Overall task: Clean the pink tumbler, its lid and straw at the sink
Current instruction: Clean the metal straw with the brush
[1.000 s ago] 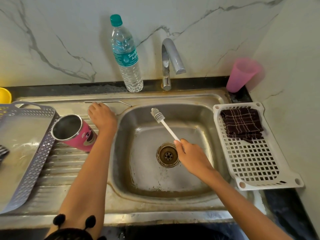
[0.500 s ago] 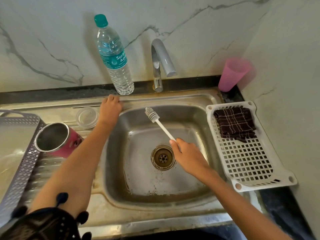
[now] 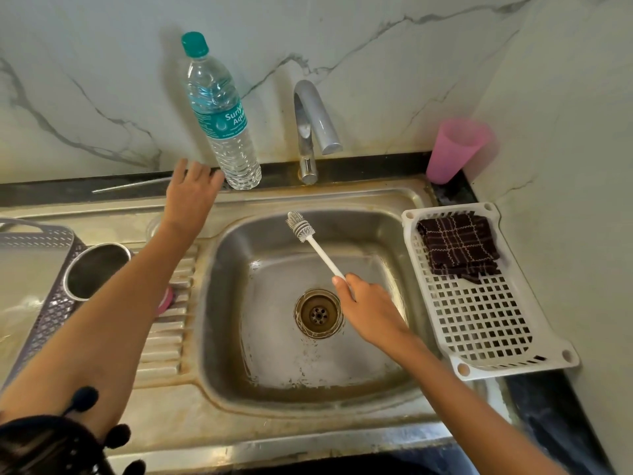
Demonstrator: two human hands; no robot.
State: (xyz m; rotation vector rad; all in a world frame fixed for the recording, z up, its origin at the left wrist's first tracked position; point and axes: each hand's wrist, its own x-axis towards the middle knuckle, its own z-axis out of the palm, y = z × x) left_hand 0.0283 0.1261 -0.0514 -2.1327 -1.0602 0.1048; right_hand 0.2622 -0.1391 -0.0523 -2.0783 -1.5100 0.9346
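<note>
The pink tumbler (image 3: 97, 270) lies on its side on the ribbed drainboard, its steel mouth towards me, mostly hidden behind my left forearm. Its clear lid (image 3: 152, 227) peeks out beside my left wrist. The thin metal straw (image 3: 132, 185) lies along the dark ledge at the back. My left hand (image 3: 191, 192) reaches over the back rim with fingers spread, its tips close to the water bottle (image 3: 222, 121) and the straw's end. My right hand (image 3: 368, 308) grips the white bottle brush (image 3: 308, 240) by its handle above the sink basin (image 3: 274, 382).
The tap (image 3: 313, 128) stands behind the basin. A pink plastic cup (image 3: 454, 149) sits in the back right corner. A white perforated tray (image 3: 486, 323) with a dark checked cloth (image 3: 457, 246) lies right of the basin. A grey basket (image 3: 51, 296) sits at the left.
My left hand has moved from the sink's rim up and back to the dark ledge by the bottle. The right hand still holds the brush in about the same place.
</note>
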